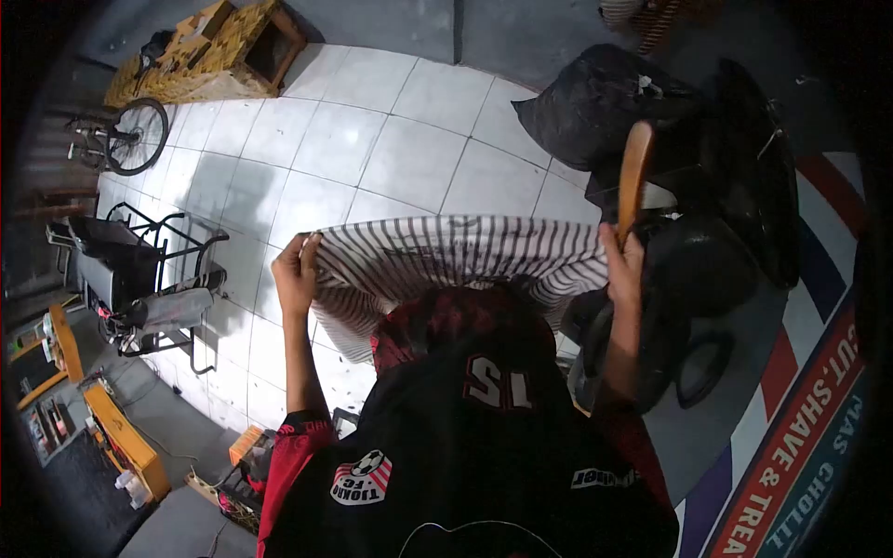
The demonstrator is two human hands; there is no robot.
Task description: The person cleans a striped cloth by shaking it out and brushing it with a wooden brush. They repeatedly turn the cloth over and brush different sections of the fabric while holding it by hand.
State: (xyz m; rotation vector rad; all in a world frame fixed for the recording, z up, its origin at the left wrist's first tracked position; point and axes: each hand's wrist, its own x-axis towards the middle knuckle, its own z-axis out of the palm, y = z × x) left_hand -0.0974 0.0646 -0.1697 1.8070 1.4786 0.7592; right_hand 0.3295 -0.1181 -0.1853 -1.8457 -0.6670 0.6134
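Note:
A white barber cape (465,246) with dark stripes is stretched between my two hands in front of my body, its lower folds hanging down. My left hand (298,270) is closed on the cape's left top corner. At the opposite corner, my right hand (623,260) pinches the fabric. Rising from that same hand is a curved brown wooden brush (634,172), with what look like pale bristles along its right side. My black and red jersey (446,418) hides part of the cape.
Right of me stands a black barber chair (702,260), with a black plastic bag (595,107) beyond it. A folding chair (139,279), orange shelf (126,446), bicycle wheel (137,137) and yellow-patterned bench (209,70) are leftward. Dark bits dot the white tiles (372,139).

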